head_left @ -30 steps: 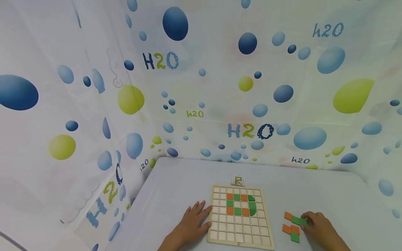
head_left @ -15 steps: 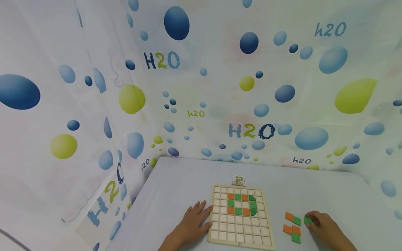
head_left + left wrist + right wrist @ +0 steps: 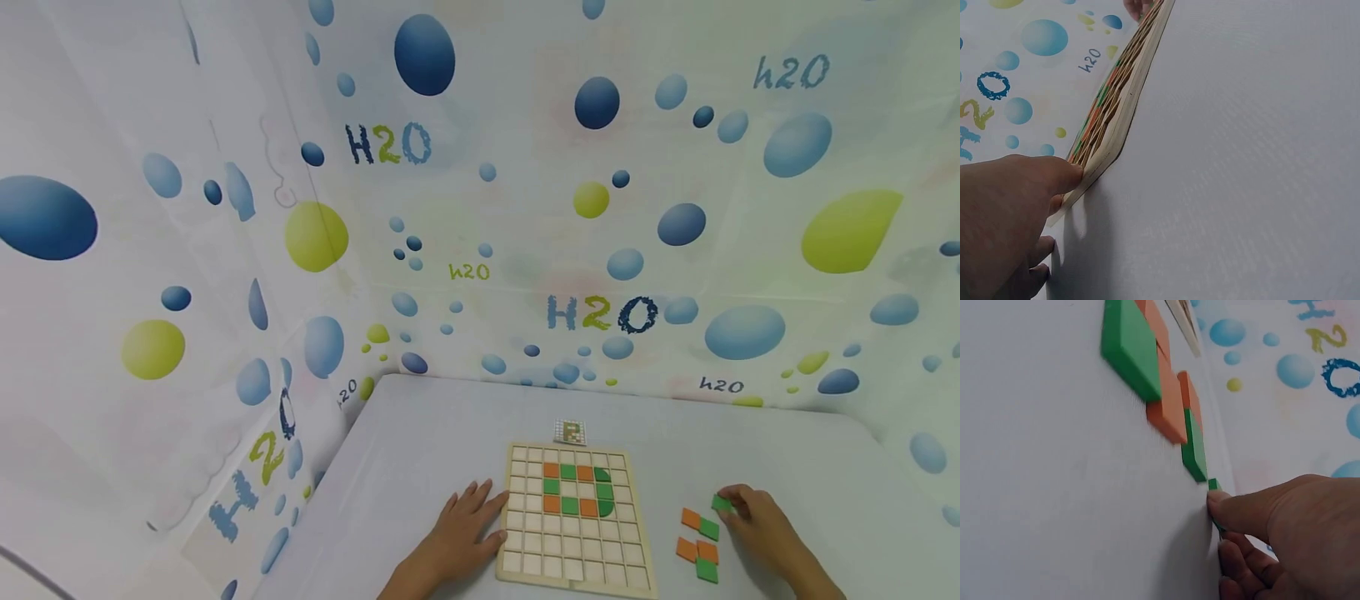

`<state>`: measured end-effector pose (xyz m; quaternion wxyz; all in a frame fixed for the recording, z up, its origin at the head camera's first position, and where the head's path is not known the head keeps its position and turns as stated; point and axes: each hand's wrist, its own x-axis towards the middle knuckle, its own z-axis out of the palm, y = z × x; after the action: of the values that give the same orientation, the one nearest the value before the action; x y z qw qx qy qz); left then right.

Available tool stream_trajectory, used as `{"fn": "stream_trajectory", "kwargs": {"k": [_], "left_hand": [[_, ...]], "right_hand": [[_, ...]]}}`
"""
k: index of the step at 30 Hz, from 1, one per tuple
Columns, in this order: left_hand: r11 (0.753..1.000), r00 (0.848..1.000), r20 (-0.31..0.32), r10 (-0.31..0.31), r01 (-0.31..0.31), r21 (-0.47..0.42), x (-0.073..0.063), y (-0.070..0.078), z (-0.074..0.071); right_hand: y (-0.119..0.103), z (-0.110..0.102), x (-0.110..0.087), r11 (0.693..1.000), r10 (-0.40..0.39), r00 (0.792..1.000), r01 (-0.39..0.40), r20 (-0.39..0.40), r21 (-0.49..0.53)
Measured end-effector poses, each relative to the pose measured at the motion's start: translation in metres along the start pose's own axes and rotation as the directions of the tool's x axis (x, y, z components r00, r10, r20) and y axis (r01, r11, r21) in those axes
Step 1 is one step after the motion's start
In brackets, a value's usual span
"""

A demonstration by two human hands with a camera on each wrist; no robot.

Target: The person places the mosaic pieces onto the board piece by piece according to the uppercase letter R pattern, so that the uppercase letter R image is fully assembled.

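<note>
My right hand (image 3: 763,529) pinches a green tile (image 3: 721,503) between thumb and fingers, close over the table. In the right wrist view the thumb covers most of this tile (image 3: 1213,485). Left of that hand lie loose orange and green square tiles (image 3: 707,570), some edge to edge. The wooden grid board (image 3: 532,546) lies flat, with orange and green tiles (image 3: 552,486) forming a closed ring in its upper cells; two green ones have a rounded corner. My left hand (image 3: 457,537) rests with spread fingers at the board's left edge, its thumb on the rim.
A small pattern card (image 3: 572,432) lies just beyond the board's far edge. The pale table (image 3: 435,425) reaches back to a hanging sheet (image 3: 517,225) printed with blue and green bubbles, which also runs along the left side.
My right hand has drawn the green tile rightward out of its row, then moved it slightly toward the back. The left hand stays at the board's edge.
</note>
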<state>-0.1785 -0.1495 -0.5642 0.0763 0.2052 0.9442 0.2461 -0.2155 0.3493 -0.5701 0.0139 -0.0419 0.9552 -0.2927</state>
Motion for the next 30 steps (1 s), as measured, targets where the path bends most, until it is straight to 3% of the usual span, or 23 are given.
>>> {"fn": "stream_trajectory", "kwargs": {"k": [7, 18, 30], "left_hand": [[1.0, 1.0, 0.011, -0.004, 0.004, -0.007, -0.001, 0.001, 0.0], [1.0, 1.0, 0.004, -0.001, 0.001, 0.013, -0.002, 0.0, 0.001], [1.0, 1.0, 0.003, -0.009, 0.009, 0.008, -0.004, 0.003, -0.003]], "right_hand": [[-0.009, 0.01, 0.02, 0.996, 0.041, 0.999, -0.043, 0.034, 0.074], [-0.039, 0.025, 0.032, 0.994, 0.01, 1.0, -0.013, 0.029, 0.104], [-0.107, 0.045, 0.024, 0.984, -0.056, 0.998, 0.049, 0.035, 0.169]]}}
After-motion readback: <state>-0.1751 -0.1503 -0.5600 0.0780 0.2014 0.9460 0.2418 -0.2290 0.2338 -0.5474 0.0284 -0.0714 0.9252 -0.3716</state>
